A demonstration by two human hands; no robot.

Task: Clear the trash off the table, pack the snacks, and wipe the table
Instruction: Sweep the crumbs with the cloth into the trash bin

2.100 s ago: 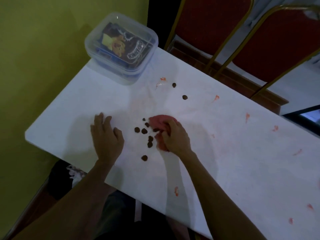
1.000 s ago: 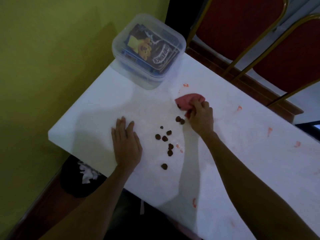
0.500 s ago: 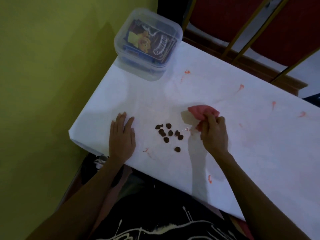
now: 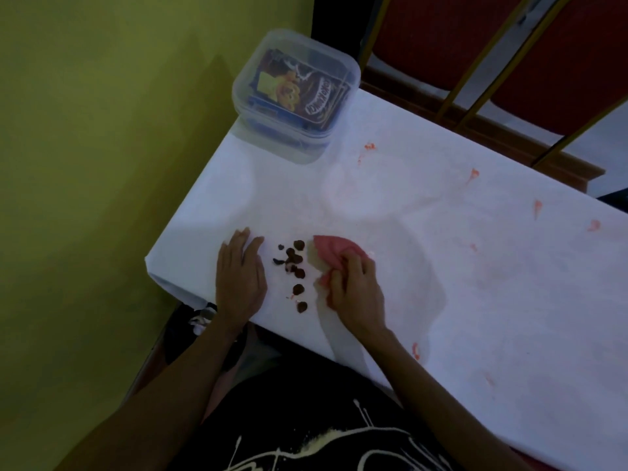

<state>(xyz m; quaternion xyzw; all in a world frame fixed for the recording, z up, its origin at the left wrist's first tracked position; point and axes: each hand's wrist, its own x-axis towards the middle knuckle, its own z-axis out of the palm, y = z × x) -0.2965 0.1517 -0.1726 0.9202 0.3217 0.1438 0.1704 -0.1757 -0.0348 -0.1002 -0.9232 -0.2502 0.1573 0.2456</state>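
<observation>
My right hand grips a crumpled pink cloth and presses it on the white table near the front edge. Several small dark brown crumbs lie in a loose cluster just left of the cloth. My left hand lies flat on the table, fingers straight, to the left of the crumbs. A closed clear plastic box with snack packets inside stands at the table's far left corner.
Several reddish smears dot the table to the right and near the front edge. A dark bin with white paper in it sits on the floor under the table's left corner. Red chairs stand behind the table, a yellow-green wall on the left.
My right hand has dragged the pink cloth from farther back toward the front edge, pushing the crumbs into a tighter cluster near my left hand. My left hand stays flat on the table.
</observation>
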